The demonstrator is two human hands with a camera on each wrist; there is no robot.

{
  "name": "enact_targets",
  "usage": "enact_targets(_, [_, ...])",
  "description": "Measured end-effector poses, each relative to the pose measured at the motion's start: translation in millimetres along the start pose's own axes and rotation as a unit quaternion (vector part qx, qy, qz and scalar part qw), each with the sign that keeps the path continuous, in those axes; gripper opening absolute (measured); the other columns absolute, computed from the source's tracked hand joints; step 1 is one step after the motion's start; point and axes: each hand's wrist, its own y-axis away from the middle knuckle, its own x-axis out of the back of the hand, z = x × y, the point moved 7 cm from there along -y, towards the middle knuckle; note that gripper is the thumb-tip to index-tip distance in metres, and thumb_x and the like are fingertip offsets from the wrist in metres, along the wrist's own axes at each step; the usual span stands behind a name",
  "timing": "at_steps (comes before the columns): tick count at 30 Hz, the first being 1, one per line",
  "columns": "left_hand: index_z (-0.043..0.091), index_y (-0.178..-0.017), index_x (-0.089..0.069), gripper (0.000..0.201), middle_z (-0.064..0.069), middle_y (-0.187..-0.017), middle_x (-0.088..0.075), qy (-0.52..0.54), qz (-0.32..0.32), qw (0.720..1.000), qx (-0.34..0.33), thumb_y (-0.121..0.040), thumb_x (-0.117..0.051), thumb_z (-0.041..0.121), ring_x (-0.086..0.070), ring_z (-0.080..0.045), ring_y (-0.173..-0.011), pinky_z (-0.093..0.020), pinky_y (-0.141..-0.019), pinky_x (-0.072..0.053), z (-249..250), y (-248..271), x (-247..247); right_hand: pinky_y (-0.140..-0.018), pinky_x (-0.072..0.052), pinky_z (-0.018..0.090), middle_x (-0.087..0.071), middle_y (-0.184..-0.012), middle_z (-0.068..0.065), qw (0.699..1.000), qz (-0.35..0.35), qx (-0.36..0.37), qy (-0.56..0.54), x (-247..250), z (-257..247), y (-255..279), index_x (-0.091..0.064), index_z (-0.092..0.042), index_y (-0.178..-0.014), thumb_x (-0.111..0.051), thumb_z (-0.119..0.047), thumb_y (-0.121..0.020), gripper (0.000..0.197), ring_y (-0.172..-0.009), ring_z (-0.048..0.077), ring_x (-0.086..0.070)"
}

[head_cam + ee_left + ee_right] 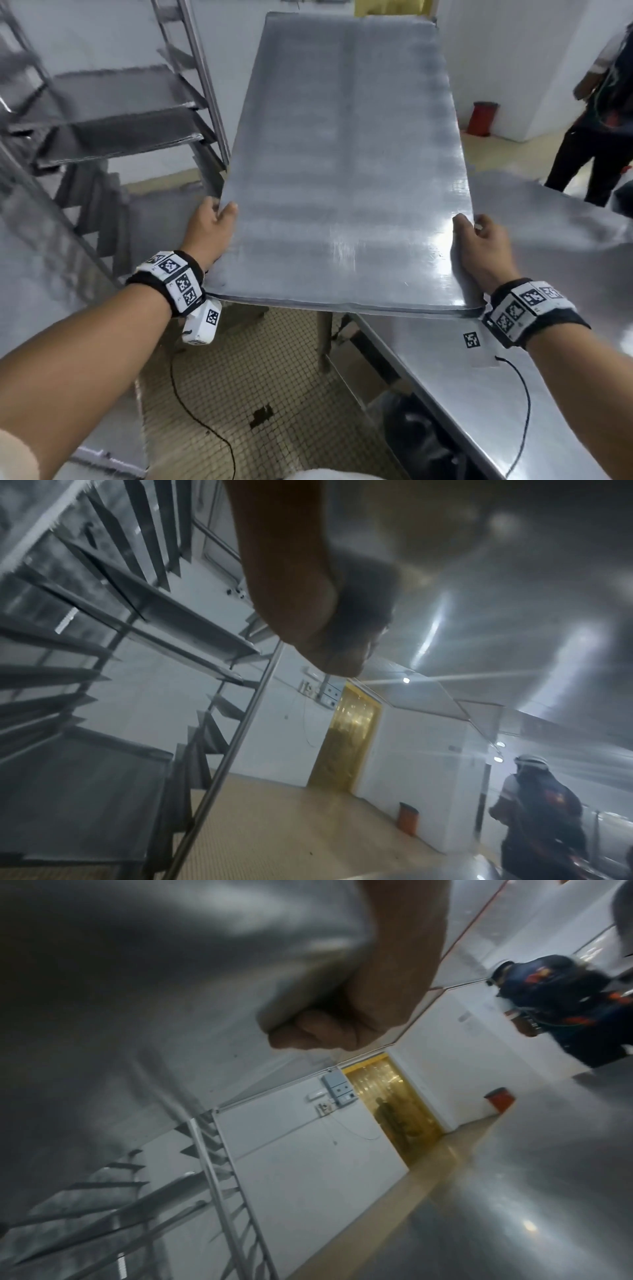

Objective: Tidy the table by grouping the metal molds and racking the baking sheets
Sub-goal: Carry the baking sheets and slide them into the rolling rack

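Gripping flat, scuffed grey baking sheet (346, 164): left hand (209, 233) & right hand (483, 246) fingers curled on side edges.

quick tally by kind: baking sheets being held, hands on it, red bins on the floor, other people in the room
baking sheet: 1, held off the table
hands gripping it: 2, left hand and right hand on its side edges
red bin: 1
other person: 1
total: 5
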Motion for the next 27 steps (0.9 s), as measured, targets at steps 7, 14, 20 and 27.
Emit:
enact_targets(7, [0.007,-0.112,-0.057,0.033,-0.007,-0.102,-0.063,-0.034,0.102,0.994,0.031,-0.101,-0.056,0.037,-0.057,-0.022,-0.092,-0.029,-0.077,-0.037,28.4,57.0,75.2,-0.086,-0.054,0.047,-0.070,-0.094,0.014,0.992,-0.085,0.088,0.000,-9.8,-58.5,-29.0,-0.059,-0.015,-0.104,-0.053,-0.053,-0.094,0.039,-0.092,0.034,-0.067])
enact_targets(14, [0.014,-0.112,-0.060,0.069,-0.008,-0.104,-0.071,-0.023,0.180,0.979,0.094,-0.082,-0.055,0.076,-0.068,-0.029,-0.095,-0.050,-0.089,-0.056,-1.0,135.2,147.3,-0.078,-0.051,0.039,-0.069,-0.094,0.017,0.970,-0.190,0.151,-0.020,-49.3,-97.3,-6.0,-0.061,-0.003,-0.112,-0.053,-0.055,-0.097,0.055,-0.090,0.033,-0.066])
enact_targets(20, [0.006,-0.108,-0.059,0.032,-0.005,-0.097,-0.062,-0.049,0.212,0.967,0.133,-0.099,-0.060,0.037,-0.060,-0.024,-0.091,-0.030,-0.077,-0.043,-19.6,199.8,177.6,-0.094,-0.055,0.047,-0.071,-0.109,0.013,0.953,-0.267,0.140,-0.027,-105.9,-92.6,28.6,-0.061,-0.007,-0.123,-0.054,-0.077,-0.082,0.082,-0.102,0.031,-0.068])
enact_targets(27, [0.007,-0.117,-0.056,0.041,-0.009,-0.106,-0.060,-0.073,0.214,0.951,0.210,-0.097,-0.063,0.041,-0.057,-0.024,-0.096,-0.027,-0.079,-0.039,-78.8,257.6,189.1,-0.082,-0.050,0.034,-0.069,-0.091,0.011,0.935,-0.324,0.142,0.005,-158.5,-70.7,75.4,-0.064,0.001,-0.108,-0.059,-0.052,-0.096,0.055,-0.089,0.029,-0.066])
